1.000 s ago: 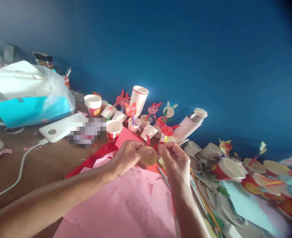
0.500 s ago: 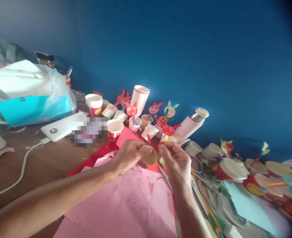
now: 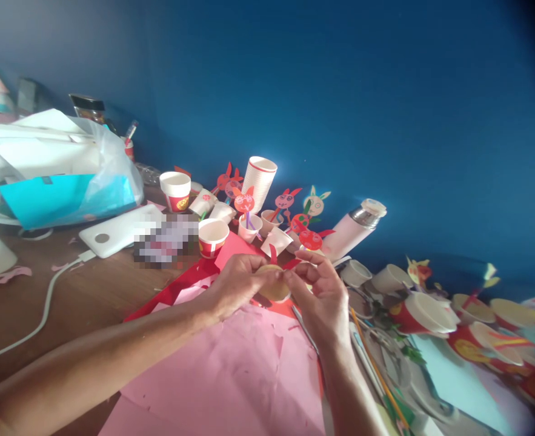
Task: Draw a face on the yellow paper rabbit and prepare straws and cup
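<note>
My left hand (image 3: 237, 283) pinches a small round tan paper disc (image 3: 272, 289) above the pink paper sheet (image 3: 244, 369). My right hand (image 3: 322, 292) meets it from the right, fingertips pressed on the disc's edge, with a strip of red paper (image 3: 293, 263) by the fingers. Both hands hover just in front of a row of paper cups holding rabbit-face cutouts on straws (image 3: 285, 206).
A brown table (image 3: 67, 303) carries a white power bank (image 3: 117, 229) with cable, a plastic bag of paper (image 3: 58, 169), a stack of paper cups (image 3: 259, 181), a pink flask (image 3: 353, 230) and several decorated cups (image 3: 419, 312) at right. Blue wall behind.
My right hand has closed in leftward onto the disc, its fingers now touching the left hand's. The view shifted slightly.
</note>
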Available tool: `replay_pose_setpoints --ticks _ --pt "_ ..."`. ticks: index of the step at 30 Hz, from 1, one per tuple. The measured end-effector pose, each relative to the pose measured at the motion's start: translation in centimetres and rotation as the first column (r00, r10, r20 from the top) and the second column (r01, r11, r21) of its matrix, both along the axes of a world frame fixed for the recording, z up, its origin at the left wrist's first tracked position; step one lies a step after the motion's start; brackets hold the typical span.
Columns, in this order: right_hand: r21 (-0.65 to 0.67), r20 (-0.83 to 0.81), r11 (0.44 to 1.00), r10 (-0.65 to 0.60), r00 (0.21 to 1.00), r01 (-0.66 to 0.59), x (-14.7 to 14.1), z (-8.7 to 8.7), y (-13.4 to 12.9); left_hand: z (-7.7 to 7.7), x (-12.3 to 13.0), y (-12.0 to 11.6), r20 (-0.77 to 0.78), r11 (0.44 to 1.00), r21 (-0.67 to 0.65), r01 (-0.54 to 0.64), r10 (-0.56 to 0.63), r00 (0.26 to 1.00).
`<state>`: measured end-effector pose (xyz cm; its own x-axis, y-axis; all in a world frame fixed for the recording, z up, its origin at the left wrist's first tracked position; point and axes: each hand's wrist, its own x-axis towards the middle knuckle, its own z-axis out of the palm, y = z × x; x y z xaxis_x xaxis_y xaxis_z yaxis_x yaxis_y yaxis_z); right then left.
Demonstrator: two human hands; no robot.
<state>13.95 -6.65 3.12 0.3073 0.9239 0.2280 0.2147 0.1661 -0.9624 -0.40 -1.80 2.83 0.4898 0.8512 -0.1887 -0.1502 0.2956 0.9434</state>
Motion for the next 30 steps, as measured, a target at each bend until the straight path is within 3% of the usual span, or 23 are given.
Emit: replay_pose_setpoints --ticks 10,20,30 --pt "0.015 0.011 0.999 -0.045 0.999 0.045 -0.5 -0.2 0.0 0.4 -0.1 -0.2 0.009 1.0 -0.013 0.003 -0.003 1.0" --pt "0.104 0.127 0.991 -0.098 0.987 0.085 -1.1 -0.2 -0.1 0.8 0.3 -0.4 0.064 0.989 -0.086 -0.117 0.123 0.99" --pt "0.004 0.004 0.999 -0.042 0.999 0.042 -0.9 -0.5 0.1 0.2 0.1 0.0 -0.08 0.986 -0.015 -0.166 0.164 0.983"
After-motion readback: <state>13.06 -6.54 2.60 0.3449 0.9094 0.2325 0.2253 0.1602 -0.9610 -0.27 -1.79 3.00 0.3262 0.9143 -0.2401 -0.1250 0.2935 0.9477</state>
